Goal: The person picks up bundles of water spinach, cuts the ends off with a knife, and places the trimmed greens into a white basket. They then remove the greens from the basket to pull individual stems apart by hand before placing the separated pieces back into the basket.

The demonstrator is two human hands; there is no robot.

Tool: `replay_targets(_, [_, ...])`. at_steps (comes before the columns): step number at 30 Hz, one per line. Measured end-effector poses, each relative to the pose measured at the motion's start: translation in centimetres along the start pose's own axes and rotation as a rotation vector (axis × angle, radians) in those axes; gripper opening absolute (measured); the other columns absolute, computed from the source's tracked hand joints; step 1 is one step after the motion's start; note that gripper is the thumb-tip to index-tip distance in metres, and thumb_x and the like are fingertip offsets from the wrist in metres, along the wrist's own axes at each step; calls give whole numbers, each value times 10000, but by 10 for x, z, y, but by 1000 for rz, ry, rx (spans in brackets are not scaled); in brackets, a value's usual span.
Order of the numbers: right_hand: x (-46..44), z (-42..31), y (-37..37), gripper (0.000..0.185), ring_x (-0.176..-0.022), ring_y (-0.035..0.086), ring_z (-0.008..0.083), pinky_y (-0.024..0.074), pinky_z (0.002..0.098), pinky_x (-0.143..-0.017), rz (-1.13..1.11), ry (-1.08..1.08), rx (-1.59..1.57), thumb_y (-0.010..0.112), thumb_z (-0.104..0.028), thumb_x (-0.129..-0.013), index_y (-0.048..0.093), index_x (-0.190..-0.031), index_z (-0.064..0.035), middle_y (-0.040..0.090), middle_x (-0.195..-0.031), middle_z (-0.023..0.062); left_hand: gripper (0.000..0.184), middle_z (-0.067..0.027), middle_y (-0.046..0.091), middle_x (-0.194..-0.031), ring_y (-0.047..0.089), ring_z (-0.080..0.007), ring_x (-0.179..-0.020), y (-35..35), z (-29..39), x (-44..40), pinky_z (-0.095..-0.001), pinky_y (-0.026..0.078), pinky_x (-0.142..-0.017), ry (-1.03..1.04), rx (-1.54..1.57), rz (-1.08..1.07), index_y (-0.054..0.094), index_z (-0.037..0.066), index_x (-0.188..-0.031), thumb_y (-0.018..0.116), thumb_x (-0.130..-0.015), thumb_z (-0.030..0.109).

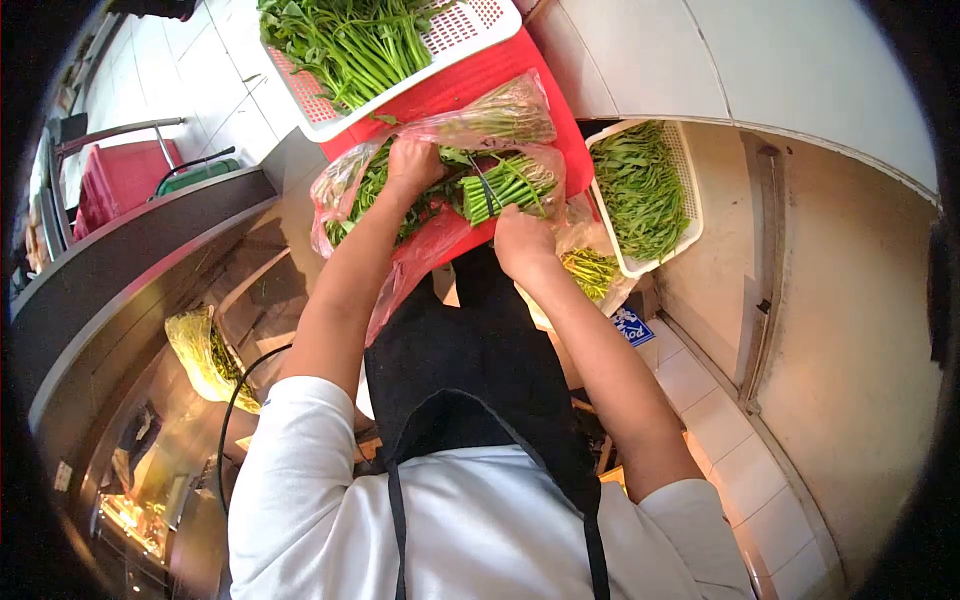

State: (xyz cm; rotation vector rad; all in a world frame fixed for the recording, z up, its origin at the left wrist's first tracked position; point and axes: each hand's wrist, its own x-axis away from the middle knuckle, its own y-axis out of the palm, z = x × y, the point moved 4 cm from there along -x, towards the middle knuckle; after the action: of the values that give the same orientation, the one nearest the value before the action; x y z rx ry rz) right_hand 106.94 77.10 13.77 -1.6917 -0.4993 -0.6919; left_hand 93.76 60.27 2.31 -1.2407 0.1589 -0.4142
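A bunch of long-stemmed leafy greens (508, 186) lies in an opened clear plastic bag (350, 185), its cut stems pointing right. My left hand (415, 165) is closed around its leafy part. Low at the stem end, my right hand (524, 242) is curled into a fist, its fingertips hidden from me. A thin dark strip (486, 186) crosses the stems just above that fist; whether it is a blade or a tie, I cannot tell. Behind it lies another bagged bunch (505, 112) with pale root ends. All this rests on a red surface (465, 95).
A white perforated basket (470, 45) of loose greens stands at the back. To the right is another basket (688, 160) of narrow-leaved greens, with bagged yellowish stems (590, 272) below it. A bagged bundle (205, 350) lies lower left. Tiled wall (650, 50) borders the right.
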Motion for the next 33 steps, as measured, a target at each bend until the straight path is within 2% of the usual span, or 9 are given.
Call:
replay_targets(2, [0,0,5,196,-892,755,372,604,480,-795,-2,26,-10,491,-121,-981,600,-1076,12,746,-935,241,262,-183,734,-939,711,-354,-891,-4,5,5,-439,580,-807,42,12,72,729,58,-906,738,-664,158])
replay_targets(8, [14,12,8,206,-908,752,376,604,477,-790,-77,23,43,491,-114,-977,599,-1092,18,748,-941,236,269,-184,735,-955,709,-352,-905,-3,-6,-4,-448,579,-808,-28,19,-150,730,53,-912,739,-666,162])
replay_targets(12, [18,19,13,203,-919,749,377,598,485,-803,-60,35,10,485,-109,-974,611,-1078,10,746,-942,237,314,-188,734,-984,708,-344,-918,11,-11,-5,-445,581,-813,24,46,-11,728,57,-953,766,-669,187])
replay_targets(18, [18,29,2,219,-922,741,392,586,495,-814,-3,12,-55,466,-104,-973,632,-1060,10,741,-936,244,420,-168,726,-1024,696,-371,-935,-23,6,9,-470,570,-838,100,80,7,713,73,-1041,819,-658,208])
replay_targets(21, [20,29,-2,236,-911,741,392,586,495,-806,8,-13,-66,460,-106,-975,639,-1060,22,740,-932,247,462,-168,722,-1017,692,-378,-945,-17,10,20,-472,559,-858,97,-26,168,706,75,-1070,834,-648,216])
replay_targets(25, [22,26,0,192,-873,733,415,578,516,-782,64,-7,-110,530,-79,-916,630,-1022,46,728,-892,266,463,-175,725,-1027,688,-363,-974,16,-3,3,-470,551,-864,-4,-95,-19,736,93,-1046,858,-634,266])
replay_targets(30, [45,25,-6,174,-833,723,433,574,526,-750,98,-20,-164,556,-64,-894,613,-1011,51,715,-846,276,561,-193,734,-1006,706,-356,-951,-26,2,-7,-466,564,-846,-40,51,-236,733,77,-1114,858,-617,306])
replay_targets(31, [51,29,-7,170,-822,721,437,573,528,-739,111,-42,-167,551,-63,-897,610,-1012,49,712,-834,276,519,-206,733,-958,712,-368,-897,-15,-14,-7,-497,573,-800,7,100,-190,738,145,-1096,848,-623,328])
replay_targets(33, [56,38,-10,155,-777,710,451,566,543,-699,143,-77,-192,539,-85,-928,591,-1001,42,698,-796,275,527,-213,731,-957,711,-370,-901,-35,-11,-4,-499,571,-804,60,131,-162,740,132,-1087,855,-621,350])
